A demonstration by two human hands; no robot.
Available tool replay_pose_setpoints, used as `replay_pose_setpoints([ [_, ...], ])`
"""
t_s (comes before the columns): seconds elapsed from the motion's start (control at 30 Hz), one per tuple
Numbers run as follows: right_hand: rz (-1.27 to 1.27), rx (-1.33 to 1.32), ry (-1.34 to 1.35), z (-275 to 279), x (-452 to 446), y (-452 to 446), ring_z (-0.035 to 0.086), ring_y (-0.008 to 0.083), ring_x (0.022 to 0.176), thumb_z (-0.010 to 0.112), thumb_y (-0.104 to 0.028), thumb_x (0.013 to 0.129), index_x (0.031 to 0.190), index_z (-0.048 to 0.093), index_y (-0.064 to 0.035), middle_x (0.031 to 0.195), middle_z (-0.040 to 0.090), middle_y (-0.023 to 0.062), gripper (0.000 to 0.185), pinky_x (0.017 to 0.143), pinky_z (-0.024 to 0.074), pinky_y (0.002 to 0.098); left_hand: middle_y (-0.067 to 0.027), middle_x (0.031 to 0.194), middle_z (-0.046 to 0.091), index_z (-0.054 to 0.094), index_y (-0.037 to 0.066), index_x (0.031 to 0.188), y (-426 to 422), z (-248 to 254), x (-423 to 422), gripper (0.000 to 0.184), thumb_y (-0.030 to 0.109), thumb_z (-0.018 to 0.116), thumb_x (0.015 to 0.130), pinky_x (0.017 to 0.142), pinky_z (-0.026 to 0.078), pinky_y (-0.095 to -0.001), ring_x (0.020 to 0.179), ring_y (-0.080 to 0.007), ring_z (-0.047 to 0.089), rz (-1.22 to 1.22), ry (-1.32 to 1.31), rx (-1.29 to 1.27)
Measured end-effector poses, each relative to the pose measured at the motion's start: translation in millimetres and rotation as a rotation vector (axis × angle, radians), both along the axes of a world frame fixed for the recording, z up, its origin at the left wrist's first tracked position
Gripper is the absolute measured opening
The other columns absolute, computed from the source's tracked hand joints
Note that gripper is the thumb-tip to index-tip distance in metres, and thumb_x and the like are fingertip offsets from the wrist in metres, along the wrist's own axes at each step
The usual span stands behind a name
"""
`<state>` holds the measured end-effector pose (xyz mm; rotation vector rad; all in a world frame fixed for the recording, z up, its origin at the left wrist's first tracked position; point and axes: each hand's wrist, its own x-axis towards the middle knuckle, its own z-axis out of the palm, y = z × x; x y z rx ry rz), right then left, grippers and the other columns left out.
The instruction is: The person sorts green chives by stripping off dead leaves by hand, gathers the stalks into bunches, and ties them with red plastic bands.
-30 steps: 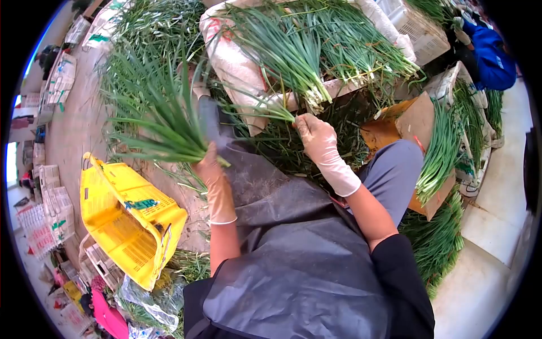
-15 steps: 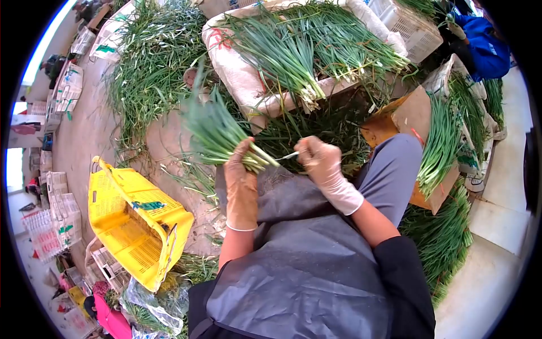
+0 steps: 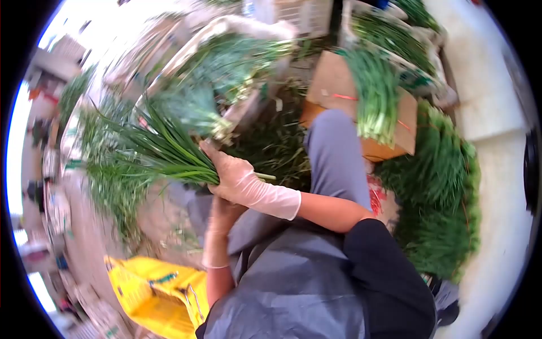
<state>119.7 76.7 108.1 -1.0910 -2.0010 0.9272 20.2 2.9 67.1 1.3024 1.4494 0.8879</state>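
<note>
A bunch of green onions (image 3: pixel 178 148) points its leaves to the upper left, its pale stalk ends jutting out right of my wrist. My right hand (image 3: pixel 234 176), in a thin whitish glove, is closed around the stalks and crosses in front of my left. Below it, my left hand (image 3: pixel 224 216), also gloved, is blurred, with its fingers hidden behind the right hand. Past the bunch, more green onions (image 3: pixel 237 65) lie in a white-lined crate (image 3: pixel 248 116), their stalk ends toward me.
A cardboard box (image 3: pixel 333 85) at my right knee carries another bunch. Stacked green onions (image 3: pixel 435 186) stand on the right. A yellow crate (image 3: pixel 132 282) lies tipped at lower left. Loose leaves (image 3: pixel 116 186) cover the floor on the left.
My right hand has moved left from beside the stalks and closed on the bunch. The bunch has tilted left, and my left hand is now beneath the right. The view has turned right.
</note>
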Motion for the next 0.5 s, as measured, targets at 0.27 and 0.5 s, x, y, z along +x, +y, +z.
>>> replay_pose_setpoints([
  [0.27,-0.323,0.372,0.037,63.4,152.2,93.3,0.055,0.0336,0.092,0.073,-0.017,0.061,0.141,0.015,-0.0072,0.106,0.053,0.0185,0.1,0.077,0.0458,0.0406,-0.0081,0.111,0.056,0.047,0.002,0.122,173.7,119.5,128.7,0.058,-0.008,0.066,0.067,0.088,0.045,-0.0308,0.097,-0.0187,0.056,0.016,-0.669,0.302],
  [0.5,-0.539,0.35,0.105,-22.3,266.7,170.6,0.053,0.0354,0.097,0.069,-0.015,0.065,0.142,0.007,-0.0077,0.104,0.053,0.0188,0.099,0.083,0.0444,0.0426,-0.0061,0.106,0.057,0.055,0.003,0.11,288.0,21.7,239.1,0.046,-0.011,0.065,0.067,0.086,0.046,-0.0297,0.097,-0.0191,0.056,-0.192,-0.611,0.137],
])
